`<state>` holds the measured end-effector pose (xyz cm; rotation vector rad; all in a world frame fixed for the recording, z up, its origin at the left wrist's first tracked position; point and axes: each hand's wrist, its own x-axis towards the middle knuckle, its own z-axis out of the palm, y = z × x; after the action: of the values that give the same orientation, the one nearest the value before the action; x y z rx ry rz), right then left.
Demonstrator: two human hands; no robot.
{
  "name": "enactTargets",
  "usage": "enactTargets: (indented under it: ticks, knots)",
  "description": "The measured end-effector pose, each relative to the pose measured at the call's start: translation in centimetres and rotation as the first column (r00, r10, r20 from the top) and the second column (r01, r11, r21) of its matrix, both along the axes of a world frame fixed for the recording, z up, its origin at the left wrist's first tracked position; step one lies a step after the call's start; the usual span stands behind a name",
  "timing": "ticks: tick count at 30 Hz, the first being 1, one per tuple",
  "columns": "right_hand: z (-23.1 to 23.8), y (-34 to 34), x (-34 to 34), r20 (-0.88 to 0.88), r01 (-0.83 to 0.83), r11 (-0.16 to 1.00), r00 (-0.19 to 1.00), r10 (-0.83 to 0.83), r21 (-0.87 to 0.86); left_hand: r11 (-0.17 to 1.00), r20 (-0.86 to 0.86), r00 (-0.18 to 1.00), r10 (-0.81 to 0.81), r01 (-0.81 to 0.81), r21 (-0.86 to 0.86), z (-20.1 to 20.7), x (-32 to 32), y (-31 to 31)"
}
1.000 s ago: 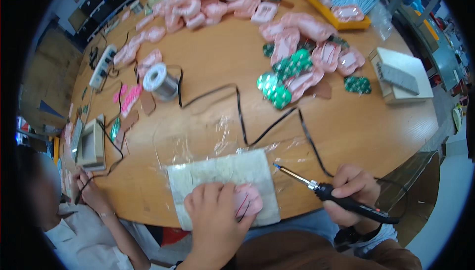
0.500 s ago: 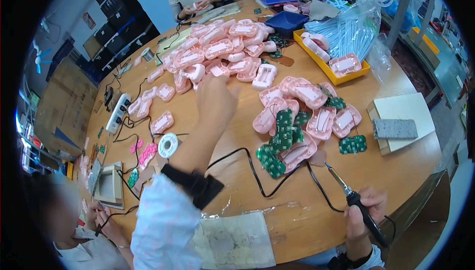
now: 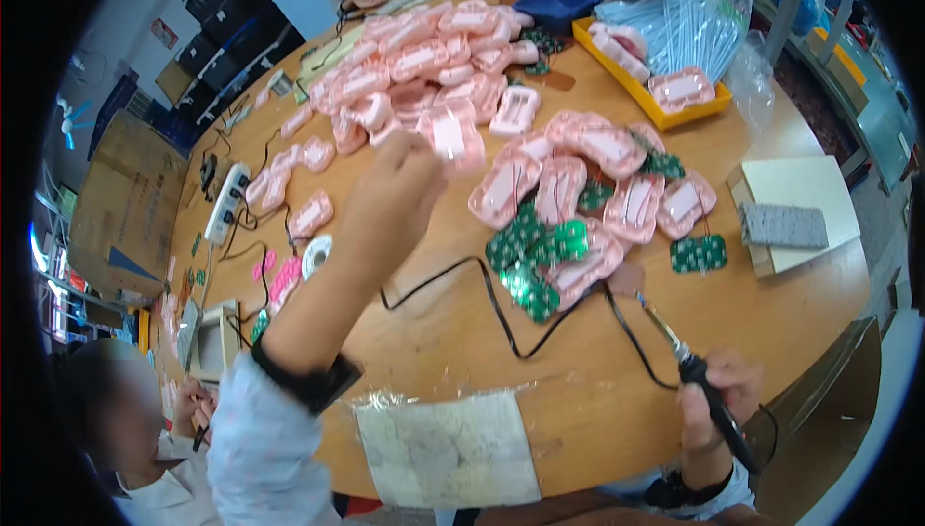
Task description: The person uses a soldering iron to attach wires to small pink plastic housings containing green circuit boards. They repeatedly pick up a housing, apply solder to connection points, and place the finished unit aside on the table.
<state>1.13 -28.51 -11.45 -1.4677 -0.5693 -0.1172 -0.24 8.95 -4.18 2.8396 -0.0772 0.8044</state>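
Observation:
My left hand reaches across the table, its fingers closed on the edge of a pink plastic shell with a pale rectangle in its middle. The shell is raised and tilted at the front of a large heap of similar pink shells. At the right, my right hand grips a soldering iron by its black handle, the metal tip pointing up and left. Beyond that tip lies a smaller group of open pink shells with green circuit boards among them.
A black cable winds over the table. A worn white mat lies at the near edge. At the right are a grey block and a yellow tray. One co-worker sits at the left, another across the table.
My left hand has drawn back slightly from the large heap, and a pink shell now shows raised in its fingers. My right hand still holds the soldering iron; the view has shifted a little.

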Motion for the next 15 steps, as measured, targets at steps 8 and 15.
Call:
enactTargets:
  ticks: [8, 15]
  knots:
    - [0.1, 0.7, -0.1, -0.004, -0.067, 0.994, 0.998, 0.068, 0.083, 0.923, -0.457, 0.838, -0.297, 0.374, 0.088, 2.9, -22.0, -13.3]
    - [1.0, 0.2, -1.8, 0.069, -0.111, 0.992, 0.992, 0.107, 0.055, 0.976, -0.401, 0.914, 0.066, -0.142, -0.163, 0.3, -23.9, -15.5]
